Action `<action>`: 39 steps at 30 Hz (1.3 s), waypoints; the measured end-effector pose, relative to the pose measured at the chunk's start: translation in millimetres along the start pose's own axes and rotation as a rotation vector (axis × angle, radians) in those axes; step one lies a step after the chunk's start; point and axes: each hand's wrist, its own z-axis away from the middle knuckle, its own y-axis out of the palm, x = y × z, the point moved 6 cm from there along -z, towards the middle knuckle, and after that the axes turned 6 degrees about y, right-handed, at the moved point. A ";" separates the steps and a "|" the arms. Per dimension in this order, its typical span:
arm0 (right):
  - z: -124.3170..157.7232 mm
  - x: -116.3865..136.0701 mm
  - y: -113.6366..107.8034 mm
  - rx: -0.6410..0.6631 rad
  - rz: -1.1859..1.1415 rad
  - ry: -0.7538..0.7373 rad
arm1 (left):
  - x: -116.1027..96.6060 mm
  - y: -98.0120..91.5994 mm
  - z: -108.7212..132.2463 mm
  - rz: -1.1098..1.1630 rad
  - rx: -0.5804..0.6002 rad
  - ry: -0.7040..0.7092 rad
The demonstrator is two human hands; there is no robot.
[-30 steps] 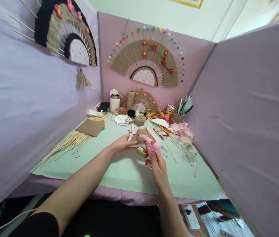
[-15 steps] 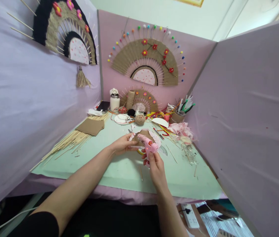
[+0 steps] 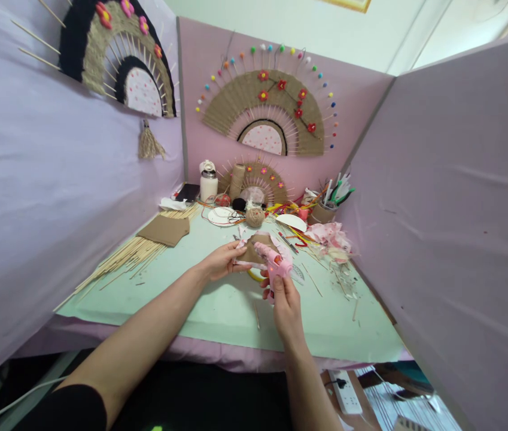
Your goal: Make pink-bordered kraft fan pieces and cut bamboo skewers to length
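My right hand (image 3: 286, 299) is closed round the handle of a pink hot glue gun (image 3: 275, 263), its nozzle pointing up and left. Between the thumb and fingers of my left hand (image 3: 223, 261) is a brown cardboard piece (image 3: 252, 254) with pale, pink-dotted fabric along its edge. The glue gun lies across the front of this piece and hides part of it; whether the nozzle touches it I cannot tell. Below the piece, part of a yellow ring (image 3: 256, 275) shows on the table. A clear protractor (image 3: 297, 274) lies just right of the glue gun.
Many thin bamboo sticks (image 3: 114, 258) lie at the left under a brown cardboard sheet (image 3: 164, 230). A ball of twine (image 3: 255, 217), a white bottle (image 3: 209, 184) and a tool holder (image 3: 323, 212) stand at the back. Crumpled pink fabric (image 3: 331, 236) lies right. Panels enclose the table.
The glue gun and my right hand have shifted slightly right. The cardboard piece has tilted a little, and my left thumb now rests flatter on its edge.
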 end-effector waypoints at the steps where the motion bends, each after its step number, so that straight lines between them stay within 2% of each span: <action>1: 0.3 0.7 0.6 -0.001 0.008 -0.002 | 0.0 0.3 0.3 -0.003 0.001 -0.001; 39: -3.5 2.0 3.3 -0.004 0.047 -0.010 | 1.7 3.4 1.3 -0.039 -0.009 -0.028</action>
